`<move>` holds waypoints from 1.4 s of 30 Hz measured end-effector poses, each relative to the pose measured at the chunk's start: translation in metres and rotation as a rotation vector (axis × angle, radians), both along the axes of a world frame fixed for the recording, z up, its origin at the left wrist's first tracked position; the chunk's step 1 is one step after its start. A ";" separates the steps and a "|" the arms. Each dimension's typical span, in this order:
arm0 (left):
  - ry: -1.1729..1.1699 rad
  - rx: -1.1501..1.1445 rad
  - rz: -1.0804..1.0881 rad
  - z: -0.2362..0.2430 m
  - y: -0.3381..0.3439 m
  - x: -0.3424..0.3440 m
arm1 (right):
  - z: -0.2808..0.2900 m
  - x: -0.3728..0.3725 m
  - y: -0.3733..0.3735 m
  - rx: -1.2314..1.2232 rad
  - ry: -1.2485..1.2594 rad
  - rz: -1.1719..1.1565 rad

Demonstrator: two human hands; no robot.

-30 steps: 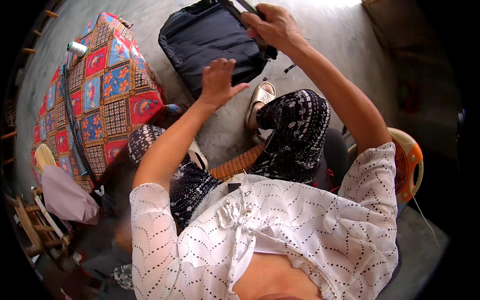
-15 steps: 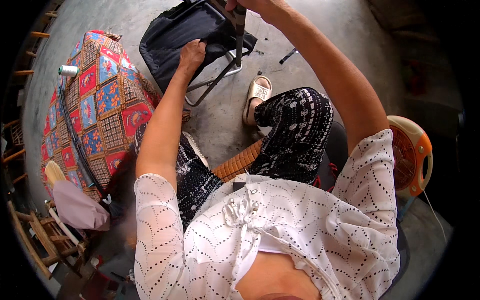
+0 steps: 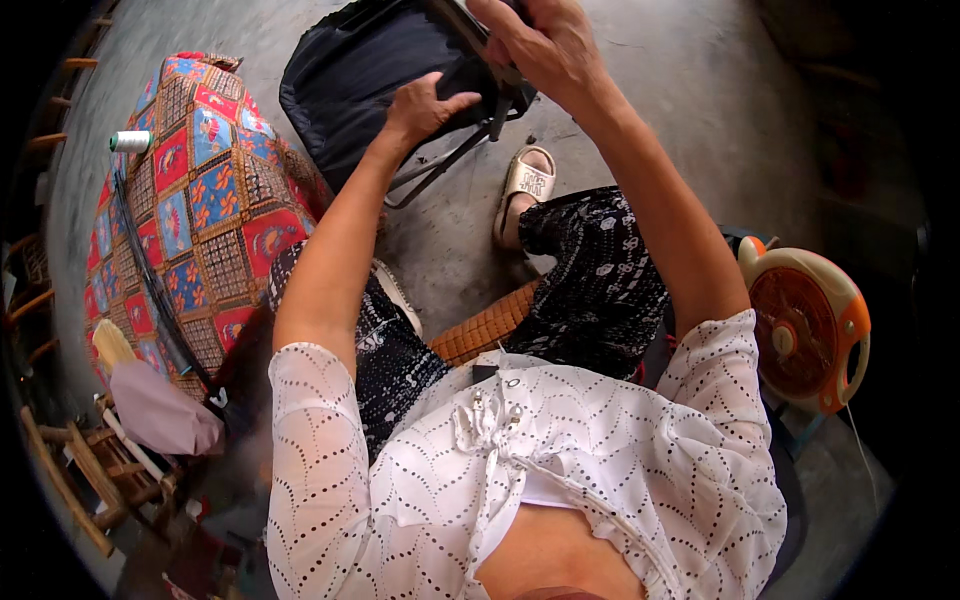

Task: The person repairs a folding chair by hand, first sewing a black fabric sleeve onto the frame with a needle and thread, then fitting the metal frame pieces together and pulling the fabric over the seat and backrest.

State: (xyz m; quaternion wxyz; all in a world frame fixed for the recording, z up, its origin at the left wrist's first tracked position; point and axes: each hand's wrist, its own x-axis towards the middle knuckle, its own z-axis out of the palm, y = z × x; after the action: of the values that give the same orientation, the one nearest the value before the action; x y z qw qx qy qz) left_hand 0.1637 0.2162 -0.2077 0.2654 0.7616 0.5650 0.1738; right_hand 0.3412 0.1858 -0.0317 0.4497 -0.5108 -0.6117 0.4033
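Note:
A piece of folding furniture that looks like a chair, with black fabric [image 3: 350, 85] and a metal tube frame [image 3: 445, 165], stands tilted in front of me. On its fabric near the frame rests my left hand [image 3: 420, 110], open, with the thumb held apart from the fingers. My right hand [image 3: 545, 50] is closed around the upper part of the frame at the top of the view. The chair's far end is cut off by the picture's upper edge, and part of the frame is hidden behind my right hand.
To the left, a patterned red and blue cloth [image 3: 215, 190] covers something bulky, with a thread spool [image 3: 131, 142] and a dark long thin object [image 3: 155, 275] on it. Wooden frames [image 3: 95, 470] stand at lower left. An orange and cream fan [image 3: 805, 325] is at my right.
My right hand has come nearer and lower with the frame, its elbow bending. The left hand has shifted slightly right and up, its thumb now spread. The chair has tilted.

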 end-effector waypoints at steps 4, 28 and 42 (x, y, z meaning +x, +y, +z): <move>-0.082 0.061 -0.168 0.007 -0.011 0.013 | -0.025 0.014 -0.019 0.135 0.025 0.085; 0.275 -0.224 -0.247 0.044 -0.082 -0.078 | -0.058 0.019 -0.047 0.282 0.311 -0.041; 0.489 -0.176 -0.102 0.034 -0.105 -0.094 | -0.148 0.056 -0.011 -0.648 0.369 -0.441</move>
State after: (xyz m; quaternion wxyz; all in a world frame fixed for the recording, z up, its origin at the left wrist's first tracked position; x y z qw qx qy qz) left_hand 0.0701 0.1115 -0.1735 0.1946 0.7823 0.5864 -0.0791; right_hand 0.3970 0.1748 -0.1794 0.4434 -0.6634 -0.2392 0.5533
